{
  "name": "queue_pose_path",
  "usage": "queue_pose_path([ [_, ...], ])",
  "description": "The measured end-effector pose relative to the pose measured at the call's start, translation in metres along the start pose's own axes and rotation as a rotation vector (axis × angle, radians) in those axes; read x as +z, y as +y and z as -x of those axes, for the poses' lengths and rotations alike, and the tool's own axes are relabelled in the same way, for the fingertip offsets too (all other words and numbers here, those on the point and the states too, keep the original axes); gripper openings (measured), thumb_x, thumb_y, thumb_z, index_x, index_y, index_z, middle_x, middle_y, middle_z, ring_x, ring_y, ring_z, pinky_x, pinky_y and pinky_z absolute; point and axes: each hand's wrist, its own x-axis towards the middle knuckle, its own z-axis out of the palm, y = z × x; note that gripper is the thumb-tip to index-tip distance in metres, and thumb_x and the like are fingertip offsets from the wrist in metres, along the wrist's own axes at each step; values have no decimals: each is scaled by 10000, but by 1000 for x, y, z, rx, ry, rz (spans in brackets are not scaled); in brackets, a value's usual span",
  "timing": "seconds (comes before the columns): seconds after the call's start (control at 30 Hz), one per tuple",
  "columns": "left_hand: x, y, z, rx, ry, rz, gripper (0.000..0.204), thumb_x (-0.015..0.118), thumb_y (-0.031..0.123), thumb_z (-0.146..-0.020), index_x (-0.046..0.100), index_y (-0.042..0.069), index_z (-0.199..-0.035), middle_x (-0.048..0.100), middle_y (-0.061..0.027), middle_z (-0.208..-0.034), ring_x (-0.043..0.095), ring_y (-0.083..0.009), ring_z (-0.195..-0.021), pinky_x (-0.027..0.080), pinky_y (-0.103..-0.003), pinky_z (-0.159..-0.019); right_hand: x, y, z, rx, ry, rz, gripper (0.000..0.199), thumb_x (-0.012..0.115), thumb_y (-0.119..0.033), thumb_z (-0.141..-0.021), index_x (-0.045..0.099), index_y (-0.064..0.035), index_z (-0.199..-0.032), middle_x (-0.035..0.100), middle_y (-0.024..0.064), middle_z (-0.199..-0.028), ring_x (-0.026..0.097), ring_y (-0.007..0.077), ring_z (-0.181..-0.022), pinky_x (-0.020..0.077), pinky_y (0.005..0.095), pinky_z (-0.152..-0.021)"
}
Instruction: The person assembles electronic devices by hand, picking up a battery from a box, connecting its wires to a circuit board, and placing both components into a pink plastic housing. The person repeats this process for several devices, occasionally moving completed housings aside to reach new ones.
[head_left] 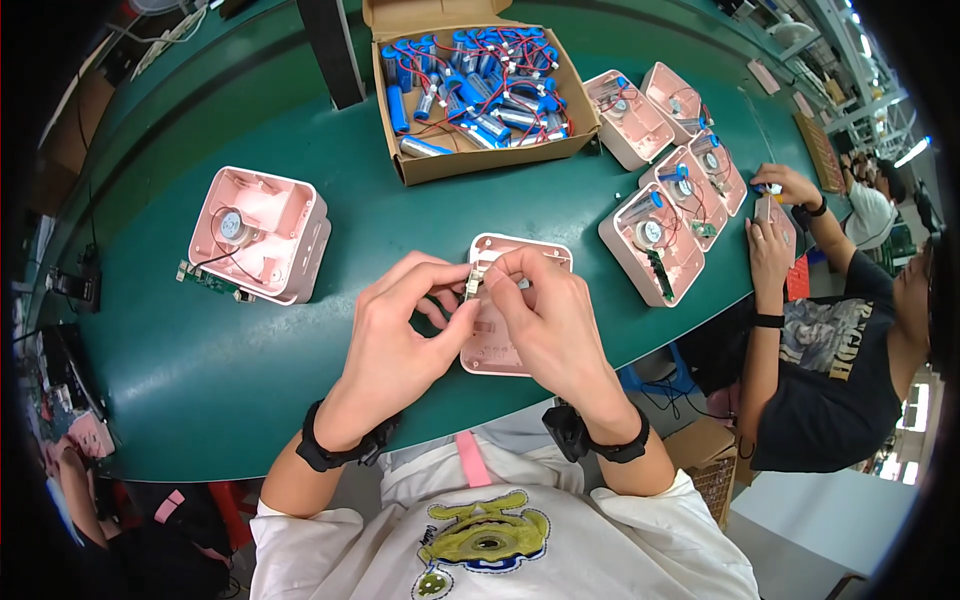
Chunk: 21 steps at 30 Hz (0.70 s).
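Above the far left part of a pink plastic shell (488, 350), my two hands meet at a small circuit board (472, 284) with pale connectors. My left hand (405, 325) is closed in a pinch on the board, thumb below and index finger above. From the other side, the thumb and index finger of my right hand (548, 325) pinch at the board's edge. Any lead or plug between these right fingertips is hidden. The shell lies flat on the green table (270, 385), its right part covered by my right hand.
Left stands a pink housing (315, 250) with a round speaker and a green board hanging outside. A cardboard box (490, 165) of blue wired batteries is at the back. Several filled pink housings (625, 240) stand right, near a co-worker's hands (770, 245). A dark post (332, 55) rises behind.
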Motion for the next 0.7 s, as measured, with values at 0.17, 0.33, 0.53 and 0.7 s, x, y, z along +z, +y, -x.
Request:
queue_pose_path([
  [0.17, -3, 2, 2, -19, -28, 35, 329, 792, -69, -875, 739, -48, -1199, 697, -92, -1043, 682, -135, -866, 581, -264, -741, 6, 6, 2, -19, 7, -111, 187, 633, -134, -1061, 645, 52, -1072, 726, 146, -823, 726, 151, -709, 544, 344, -613],
  [0.33, -7, 3, 2, 17, -49, -20, 322, 801, -72, -860, 748, -53, -1177, 703, -96, -1044, 682, -146, -858, 579, -282, -768, 4, 7, 2, -41, -12, -99, 183, 636, -134, -1063, 643, 48, -1076, 727, 152, -825, 734, 165, -722, 549, 338, -628],
  [0.53, -8, 1, -2, 96, -46, -68, 297, 790, -71, -850, 748, -68, -1144, 712, -118, -992, 694, -182, -807, 571, -304, -738, 4, 2, -1, -115, 5, -17, 132, 629, -98, -1046, 633, 33, -1034, 705, 190, -830, 704, 264, -674, 533, 387, -634],
  [0.7, -7, -2, -5, 135, -29, -35, 288, 779, -75, -847, 744, -73, -1133, 714, -123, -960, 695, -191, -785, 572, -304, -721, 6, 0, -5, -168, 31, 26, 111, 642, -86, -1019, 621, 23, -1013, 694, 218, -839, 682, 380, -711, 525, 450, -667],
])
